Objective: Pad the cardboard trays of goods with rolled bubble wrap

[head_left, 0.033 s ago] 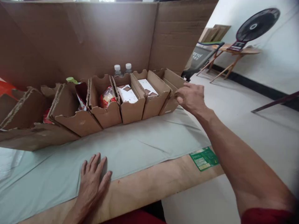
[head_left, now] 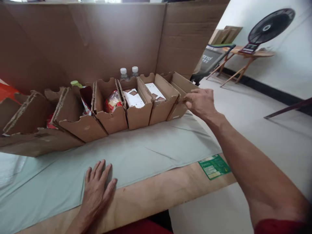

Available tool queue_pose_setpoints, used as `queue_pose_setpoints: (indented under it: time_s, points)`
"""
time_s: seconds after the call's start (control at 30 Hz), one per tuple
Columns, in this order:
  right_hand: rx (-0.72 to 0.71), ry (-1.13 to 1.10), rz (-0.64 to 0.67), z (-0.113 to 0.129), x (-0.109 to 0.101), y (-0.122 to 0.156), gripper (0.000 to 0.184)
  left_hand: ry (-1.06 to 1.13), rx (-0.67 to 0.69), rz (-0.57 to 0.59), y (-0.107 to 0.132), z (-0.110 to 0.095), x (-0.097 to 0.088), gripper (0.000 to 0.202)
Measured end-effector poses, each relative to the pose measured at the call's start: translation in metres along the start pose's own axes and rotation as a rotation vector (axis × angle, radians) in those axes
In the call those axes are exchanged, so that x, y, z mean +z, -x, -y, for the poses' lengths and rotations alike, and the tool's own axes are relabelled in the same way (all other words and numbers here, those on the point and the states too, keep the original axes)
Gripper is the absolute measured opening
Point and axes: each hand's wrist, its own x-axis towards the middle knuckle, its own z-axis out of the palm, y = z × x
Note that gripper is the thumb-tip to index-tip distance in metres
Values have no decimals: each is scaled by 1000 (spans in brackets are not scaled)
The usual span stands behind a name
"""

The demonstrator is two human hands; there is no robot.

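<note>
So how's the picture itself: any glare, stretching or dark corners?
Head view: pale glare washes the upper part of the cardboard panel; head view: the fan looks stretched, probably by a wide lens, and the right-hand corners darken; head view: the left hand looks fairly sharp, with a soft shadow beside its wrist.

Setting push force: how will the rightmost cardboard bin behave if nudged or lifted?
The rightmost cardboard bin is probably light for its size, given its thin board walls, though its contents are hard to see. Those walls may flex at the open top. Pushed left, it would likely meet resistance from the adjacent bin; to the right, no bin braces it.
</note>
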Motion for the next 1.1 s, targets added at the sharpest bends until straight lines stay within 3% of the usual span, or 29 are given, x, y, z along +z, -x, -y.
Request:
queue_pose_setpoints:
  time_s: [0.2,0.33,0.53,0.67,0.73,0.8,0.93,1.0,1.07,1.1]
  points:
    - [-77,147,66,-2,-17,27,19,-9,10,-10,-2,-1,-1,45]
    - [-150,175,214,16,-41,43,23,-8,3,-5,-3,-1,-2,46]
    - [-126,125,416,100,-66,34,19,21,-40,13,-4,-4,-3,47]
    - [-136,-181,419,157,-74,25,17,63,-79,43,-5,-4,-4,46]
    - [-131,-461,336,171,-82,28,21,96,-95,44,-3,-2,-4,45]
    - [-129,-687,146,170,-93,38,22,140,-124,24,-1,-2,-5,44]
    - [30,-791,-386,129,-100,83,16,302,-180,-44,2,-11,-10,43]
    - [218,-859,-620,97,-83,114,13,418,-181,-45,-5,-21,-16,45]
    - [415,-965,-673,67,-52,146,11,544,-181,-4,-19,-32,-22,50]
    - [484,-1015,-637,55,-34,161,12,609,-180,30,-28,-37,-24,54]
